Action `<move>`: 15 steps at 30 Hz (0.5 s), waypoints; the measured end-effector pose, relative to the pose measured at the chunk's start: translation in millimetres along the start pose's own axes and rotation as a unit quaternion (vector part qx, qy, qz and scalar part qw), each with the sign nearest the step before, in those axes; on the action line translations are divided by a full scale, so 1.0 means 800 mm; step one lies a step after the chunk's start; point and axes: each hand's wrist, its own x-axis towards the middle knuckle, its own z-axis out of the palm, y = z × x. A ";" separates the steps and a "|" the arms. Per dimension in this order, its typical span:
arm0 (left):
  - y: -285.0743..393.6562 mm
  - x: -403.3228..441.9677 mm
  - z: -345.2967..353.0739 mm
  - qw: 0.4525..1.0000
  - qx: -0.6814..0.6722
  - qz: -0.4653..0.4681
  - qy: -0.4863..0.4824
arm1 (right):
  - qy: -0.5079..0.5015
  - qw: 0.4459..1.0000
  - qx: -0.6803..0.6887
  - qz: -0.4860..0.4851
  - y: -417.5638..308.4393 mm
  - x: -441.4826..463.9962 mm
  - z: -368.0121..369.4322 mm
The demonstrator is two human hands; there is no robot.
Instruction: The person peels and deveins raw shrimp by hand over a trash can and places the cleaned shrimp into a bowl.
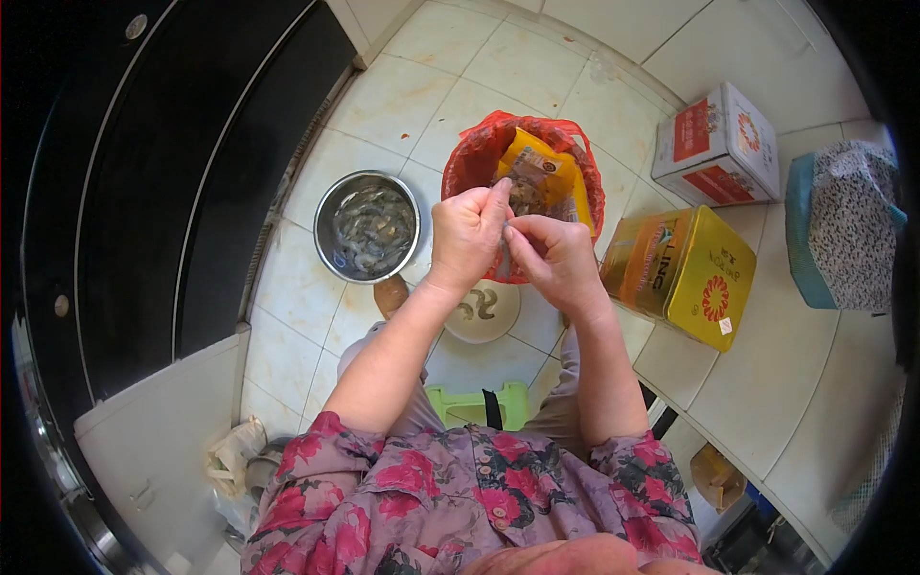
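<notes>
Head view: left hand (465, 235) and right hand (554, 257) meet, fingers curled and tips pinched together.
Whatever sits between the fingertips is too small to make out, perhaps a shrimp. They work above the near edge of a red-lined bin (467, 158), presumably so scraps drop inside. Loose shrimp (379, 225) fill a metal bowl (324, 228) left of the hands; a few more lie in the white bowl (479, 332) just below them, both within easy reach.
</notes>
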 end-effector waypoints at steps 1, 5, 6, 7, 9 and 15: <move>0.001 -0.001 -0.001 0.999 0.031 0.027 -0.009 | 0.005 1.000 0.004 0.006 0.000 0.000 0.001; 0.002 -0.002 -0.004 0.996 0.064 0.055 -0.035 | -0.011 0.998 0.025 0.055 0.002 0.001 -0.001; 0.002 -0.002 -0.005 0.996 0.064 0.055 -0.035 | -0.011 0.998 0.025 0.055 0.004 0.001 0.000; 0.001 -0.001 -0.006 0.996 0.055 0.056 -0.037 | -0.010 0.996 0.055 0.064 0.008 0.001 0.002; 0.002 -0.001 -0.007 0.997 0.045 0.057 -0.040 | -0.008 0.994 0.084 0.074 0.008 0.002 0.001; 0.013 -0.002 -0.011 0.994 0.024 0.090 -0.059 | -0.036 0.958 0.229 0.169 -0.001 0.005 -0.003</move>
